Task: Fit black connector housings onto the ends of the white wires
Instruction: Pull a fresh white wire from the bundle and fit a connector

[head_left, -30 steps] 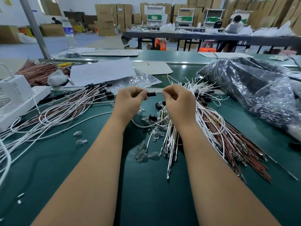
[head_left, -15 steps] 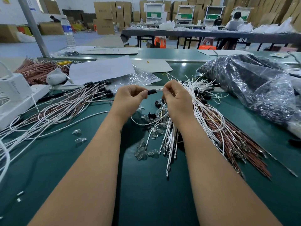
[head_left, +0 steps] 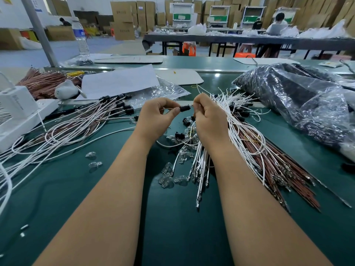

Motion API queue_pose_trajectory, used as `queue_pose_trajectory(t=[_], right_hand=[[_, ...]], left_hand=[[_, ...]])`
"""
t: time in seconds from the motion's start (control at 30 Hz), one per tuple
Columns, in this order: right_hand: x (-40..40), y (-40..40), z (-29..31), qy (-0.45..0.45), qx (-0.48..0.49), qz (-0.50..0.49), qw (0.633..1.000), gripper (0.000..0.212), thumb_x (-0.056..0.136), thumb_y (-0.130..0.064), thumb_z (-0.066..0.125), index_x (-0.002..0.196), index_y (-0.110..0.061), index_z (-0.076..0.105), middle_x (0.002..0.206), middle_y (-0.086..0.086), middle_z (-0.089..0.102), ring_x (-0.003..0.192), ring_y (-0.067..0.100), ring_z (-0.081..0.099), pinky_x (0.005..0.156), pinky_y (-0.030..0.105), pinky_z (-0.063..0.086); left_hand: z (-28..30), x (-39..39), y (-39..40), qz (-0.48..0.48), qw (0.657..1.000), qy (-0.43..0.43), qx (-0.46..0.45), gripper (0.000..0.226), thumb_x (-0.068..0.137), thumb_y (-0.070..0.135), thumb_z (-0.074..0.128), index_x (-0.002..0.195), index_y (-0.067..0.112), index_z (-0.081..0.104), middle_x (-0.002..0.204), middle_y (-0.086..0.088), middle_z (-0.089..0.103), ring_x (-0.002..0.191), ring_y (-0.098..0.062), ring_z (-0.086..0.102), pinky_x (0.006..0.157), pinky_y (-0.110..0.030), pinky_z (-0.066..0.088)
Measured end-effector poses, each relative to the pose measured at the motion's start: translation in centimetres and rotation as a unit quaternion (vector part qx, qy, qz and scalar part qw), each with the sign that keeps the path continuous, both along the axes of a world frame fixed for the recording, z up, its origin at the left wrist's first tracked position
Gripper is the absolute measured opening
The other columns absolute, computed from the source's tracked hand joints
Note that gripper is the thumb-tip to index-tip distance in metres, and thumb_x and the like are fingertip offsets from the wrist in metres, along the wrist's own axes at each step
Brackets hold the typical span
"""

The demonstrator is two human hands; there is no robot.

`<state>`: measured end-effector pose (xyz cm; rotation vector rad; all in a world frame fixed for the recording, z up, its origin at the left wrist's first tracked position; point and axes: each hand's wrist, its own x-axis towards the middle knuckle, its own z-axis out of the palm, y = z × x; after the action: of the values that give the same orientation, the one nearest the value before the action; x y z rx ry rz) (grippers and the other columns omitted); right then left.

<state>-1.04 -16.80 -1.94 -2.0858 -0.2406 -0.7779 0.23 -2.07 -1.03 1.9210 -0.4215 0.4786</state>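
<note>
Our hands have barely shifted: left grip (head_left: 156,117) pinches the black connector housing (head_left: 184,108), right grip (head_left: 208,117) pinches its white wire (head_left: 173,145), whose tip stays hidden.

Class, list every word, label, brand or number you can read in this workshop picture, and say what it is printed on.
No text here can be read for certain.
White box: grey lettering on its side, too blurred.
Water bottle: blue label, too small.
Cardboard boxes: dark printed marks, too small.
Blue sign on the pole: too small.
</note>
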Motion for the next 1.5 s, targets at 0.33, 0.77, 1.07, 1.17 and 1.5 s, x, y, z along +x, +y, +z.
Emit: queue_pose_trajectory(t=[0.33,0.77,1.07,1.17,1.5], right_hand=[[-0.3,0.1,0.1,0.006,-0.015,0.016,1.000,0.018,0.099,-0.015,0.046,0.083,-0.017,0.051,0.063,-0.003,0.050,0.053,0.009,0.037,0.052,0.030,0.032],[-0.3,1.0,1.3,0.095,0.176,0.105,0.974,0.007,0.094,-0.008,0.058,0.092,-0.013,0.063,0.070,0.006,0.065,0.059,0.015,0.062,0.064,0.036,0.057],[-0.9,0.7,2.7,0.184,0.274,0.114,0.937,0.011,0.098,-0.010,0.053,0.096,-0.005,0.062,0.072,0.008,0.066,0.056,0.017,0.061,0.070,0.041,0.056],[-1.0,-0.9,4.6,0.185,0.159,0.048,0.969,0.013,0.097,-0.020,0.054,0.103,-0.011,0.061,0.098,0.010,0.068,0.077,0.021,0.066,0.073,0.036,0.056],[-2.5,-12.4,4.3,0.334,-0.161,-0.269,0.889,0.014,0.085,-0.013,0.065,0.097,-0.006,0.068,0.091,0.010,0.066,0.073,0.024,0.057,0.069,0.031,0.047]], left_hand=[[-0.2,-0.1,0.2,-0.028,0.998,0.036,-0.043,0.006,0.084,0.017,0.074,0.087,0.012,0.072,0.049,0.005,0.039,0.042,-0.004,0.032,0.045,-0.014,0.032],[0.3,0.1,-0.1,-0.069,0.991,0.054,-0.101,0.011,0.084,0.006,0.071,0.088,0.015,0.075,0.071,-0.008,0.072,0.068,-0.015,0.064,0.072,-0.023,0.049],[0.5,0.0,-0.5,-0.090,0.987,0.087,-0.104,0.017,0.090,0.008,0.063,0.097,0.019,0.073,0.058,0.004,0.064,0.052,-0.007,0.049,0.056,-0.012,0.038],[0.3,0.0,-0.7,-0.067,0.989,0.087,-0.098,0.008,0.086,0.021,0.071,0.088,0.027,0.075,0.069,-0.021,0.060,0.065,-0.020,0.045,0.065,-0.025,0.038],[-0.8,0.3,-0.9,-0.007,0.999,0.039,0.015,0.007,0.091,0.018,0.066,0.087,0.022,0.071,0.063,0.008,0.053,0.050,0.000,0.040,0.051,-0.011,0.036]])
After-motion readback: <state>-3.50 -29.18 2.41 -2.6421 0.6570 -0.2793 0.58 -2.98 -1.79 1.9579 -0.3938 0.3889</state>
